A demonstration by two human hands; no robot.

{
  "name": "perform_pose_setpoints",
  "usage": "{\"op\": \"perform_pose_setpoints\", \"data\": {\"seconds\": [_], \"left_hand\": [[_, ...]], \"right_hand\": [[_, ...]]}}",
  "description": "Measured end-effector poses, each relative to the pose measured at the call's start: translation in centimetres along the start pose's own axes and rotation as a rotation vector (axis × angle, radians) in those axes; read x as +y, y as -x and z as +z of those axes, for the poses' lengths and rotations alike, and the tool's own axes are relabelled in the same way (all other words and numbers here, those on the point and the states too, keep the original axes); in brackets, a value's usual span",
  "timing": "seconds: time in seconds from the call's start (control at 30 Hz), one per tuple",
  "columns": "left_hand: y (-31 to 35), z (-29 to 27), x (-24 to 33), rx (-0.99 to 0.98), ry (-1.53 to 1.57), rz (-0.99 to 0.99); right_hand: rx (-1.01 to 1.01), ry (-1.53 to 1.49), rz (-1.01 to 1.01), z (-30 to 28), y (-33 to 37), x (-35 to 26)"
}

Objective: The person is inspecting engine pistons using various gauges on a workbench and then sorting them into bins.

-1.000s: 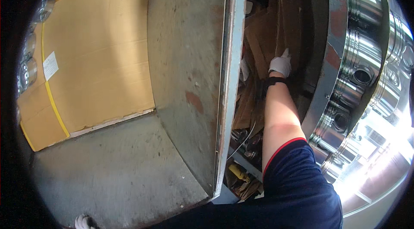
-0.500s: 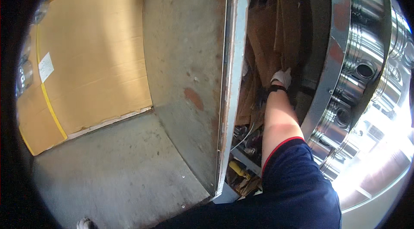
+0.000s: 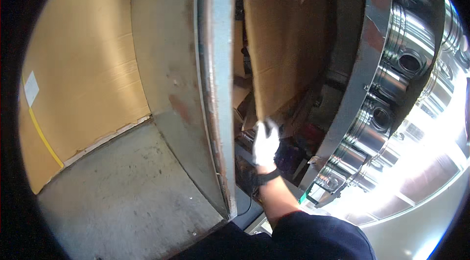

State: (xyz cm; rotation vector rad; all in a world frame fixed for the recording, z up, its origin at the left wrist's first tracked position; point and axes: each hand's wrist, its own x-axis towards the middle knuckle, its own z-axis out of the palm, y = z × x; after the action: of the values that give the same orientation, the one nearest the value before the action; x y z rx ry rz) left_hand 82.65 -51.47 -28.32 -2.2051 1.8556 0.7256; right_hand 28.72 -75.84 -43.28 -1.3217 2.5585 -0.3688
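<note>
1. Head view, far left: large tan cardboard sheet [image 3: 88,64], upright, with a white rectangular paper label [image 3: 32,89] and a narrow yellow strip [image 3: 45,137] running down from it.
2. Flat grey metal base panel [image 3: 127,181], scuffed and stained, in front of the tan sheet's ragged lower edge.
3. Upright grey metal partition [image 3: 166,45], bearing a rust-red patch [image 3: 180,108] low on its face.
4. Blue-grey painted metal edge [image 3: 223,89] of that partition, chipped along its length.
5. Brown cardboard sheet [image 3: 289,40], standing in the dark compartment right of the partition; its lower near corner is at the right hand.
6. Right hand [image 3: 266,143], in a white glove, below that corner: fingers drawn together on it, gripping the brown sheet; fingertips blurred. Black band [image 3: 267,177] at the wrist; dark blue sleeve [image 3: 318,235] below.
7. Left hand: out of view; how far open it is, or what it holds, cannot be told.
8. Dark clutter [image 3: 293,155] behind and beside the right hand, too dim to identify.
9. Grey metal upright [image 3: 353,74], slanting, with rust-coloured patches near its top.
10. Shiny silver metal cylinders [image 3: 413,27], grooved, some with round bores, stacked beyond the upright.
</note>
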Motion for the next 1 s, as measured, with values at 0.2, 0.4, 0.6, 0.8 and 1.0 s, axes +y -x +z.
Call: {"op": "perform_pose_setpoints", "data": {"seconds": [0.2, 0.4, 0.6, 0.8, 1.0], "left_hand": [[1.6, 1.5, -1.2, 0.046, -0.1, 0.038], [2.5, 1.6, -2.2, 0.065, -0.145, 0.083], [2.6, 1.7, -2.7, 0.034, -0.034, 0.121], [3.5, 3.1, -4.1, 0.077, -0.01, 0.134], [4.6, 4.2, -6.2, 0.044, -0.036, 0.138]], "right_hand": [[-0.169, -0.106, 0.043, -0.5, -1.7, 4.5], [-0.354, -0.479, 0.325, -0.8, -4.5, -1.5], [-0.705, -0.98, 0.748, 0.5, -0.3, -1.4], [0.179, 0.172, 0.106, -1.1, -4.5, 1.5], [-0.244, -1.456, 0.814, 0.2, -11.6, -5.2]]}}
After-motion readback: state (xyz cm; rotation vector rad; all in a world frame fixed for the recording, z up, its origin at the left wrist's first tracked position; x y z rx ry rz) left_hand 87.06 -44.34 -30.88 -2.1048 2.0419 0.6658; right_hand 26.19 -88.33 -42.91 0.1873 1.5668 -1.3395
